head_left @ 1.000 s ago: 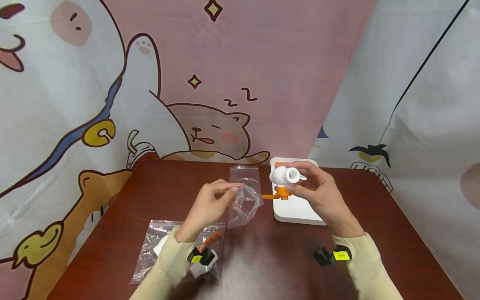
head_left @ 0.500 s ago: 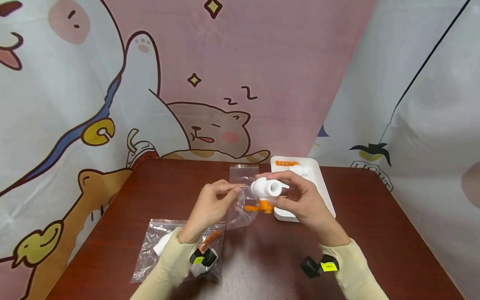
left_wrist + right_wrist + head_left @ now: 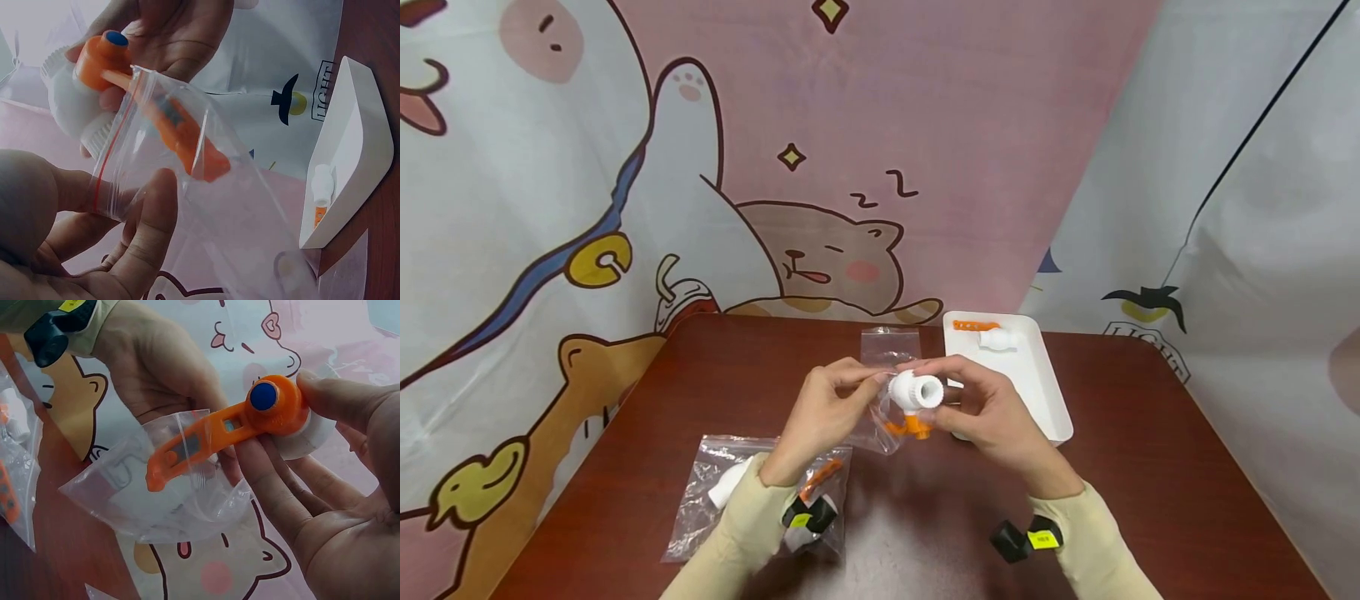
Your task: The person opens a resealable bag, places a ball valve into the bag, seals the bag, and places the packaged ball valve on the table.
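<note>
My right hand (image 3: 992,417) grips a white plastic valve (image 3: 912,390) with an orange lever handle (image 3: 206,434) and a blue cap on its pivot. The left hand (image 3: 823,417) pinches the rim of a clear zip bag (image 3: 234,219), which has a red line along its mouth. In both wrist views the lever's end is inside the bag's mouth, while the white body is outside, between the right thumb and fingers. The bag hangs open below the left fingertips, and part of it is hidden behind the hands in the head view.
A white tray (image 3: 1037,392) at the back right holds an orange strip (image 3: 975,326) and a white fitting (image 3: 997,339). Another clear bag (image 3: 890,343) lies flat behind the hands. At front left, a filled zip bag (image 3: 688,517) with white and orange parts lies partly under the left forearm.
The right hand has carried the valve leftward and slightly down from over the tray to the bag, and the lever has entered its mouth. The left hand has barely moved.
</note>
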